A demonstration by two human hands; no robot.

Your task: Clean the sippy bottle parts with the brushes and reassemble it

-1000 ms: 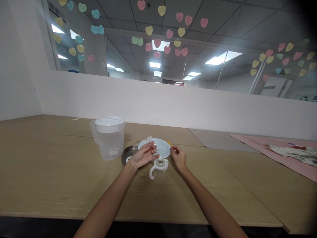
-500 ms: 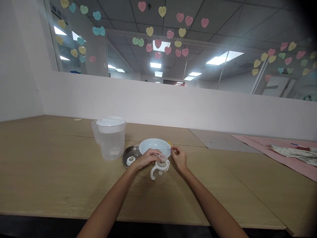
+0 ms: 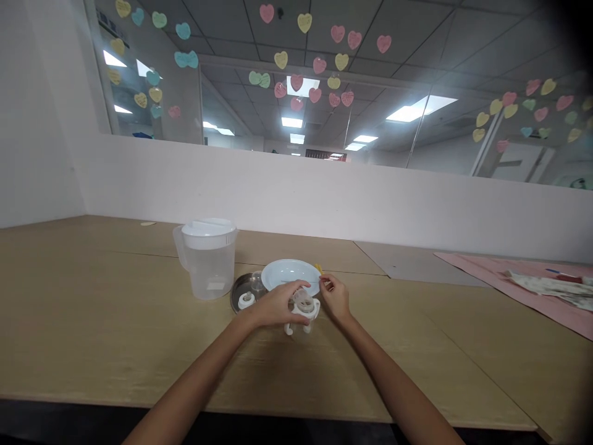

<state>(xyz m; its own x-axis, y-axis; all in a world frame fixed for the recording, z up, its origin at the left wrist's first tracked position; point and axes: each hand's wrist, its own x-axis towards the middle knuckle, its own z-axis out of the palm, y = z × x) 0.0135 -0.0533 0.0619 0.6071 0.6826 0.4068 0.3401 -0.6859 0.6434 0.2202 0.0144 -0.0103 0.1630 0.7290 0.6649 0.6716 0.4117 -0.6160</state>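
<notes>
My left hand [image 3: 280, 305] is closed round the upper part of a clear baby bottle [image 3: 304, 304] with white handles, its thumb in front and fingers behind. The bottle's open top faces up and a clear piece shows at its rim by my fingers. My right hand [image 3: 336, 296] pinches at the right rim of a white bowl [image 3: 282, 269]; a thin line runs from the fingertips into the bowl, too fine to name. A small yellow thing [image 3: 319, 268] shows just behind these fingertips. To the left, a round metal tray [image 3: 235, 301] bears a white bottle collar with a teat [image 3: 246, 300].
A lidded clear plastic pitcher [image 3: 210, 266] stands left of the tray. A clear cup-like piece [image 3: 257, 282] is on the tray by the bowl. At the right lies a pink cloth [image 3: 482, 272] with a patterned cloth [image 3: 549, 285] on it. A white wall [image 3: 278, 191] rises behind the table.
My left hand has moved down and forward round the bottle, and its thumb now lies across the front. The bottle has turned, so its handles show differently. My right hand stays put.
</notes>
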